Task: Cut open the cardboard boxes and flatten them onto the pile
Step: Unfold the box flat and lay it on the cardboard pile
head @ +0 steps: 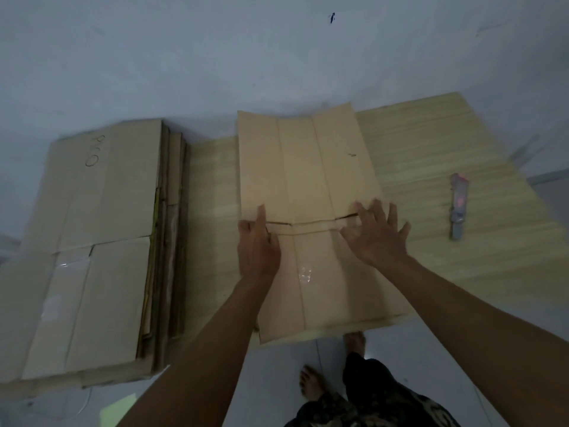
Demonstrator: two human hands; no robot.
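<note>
A flattened cardboard box (308,192) lies spread on a pale wood-grain table (431,167), its long creases running away from the person and its near end reaching past the table's front edge. Both bare hands are down on it near a cross slit where the flaps meet the body panels. The left hand (258,245) lies at the box's left edge with its fingers mostly straight and pointing away, the thumb side along the edge; whether any finger hooks under the cardboard I cannot tell, so its grip reads as loose and flat rather than closed on anything. The right hand (375,234) is spread wide, fingers fanned and pressing flat on the cardboard at the right end of the slit, holding nothing. A strip of clear tape (305,274) shines on the near panel between the two forearms. To the left, just beside the table, stands the pile (92,241) of flattened boxes, its top sheet marked with hand-drawn loops and bearing more shiny tape. On the table's right part, well apart from the box, lies a grey utility knife (458,208) with a reddish patch, untouched. Below, the person's bare feet (311,385) stand on a pale floor (385,343).
</note>
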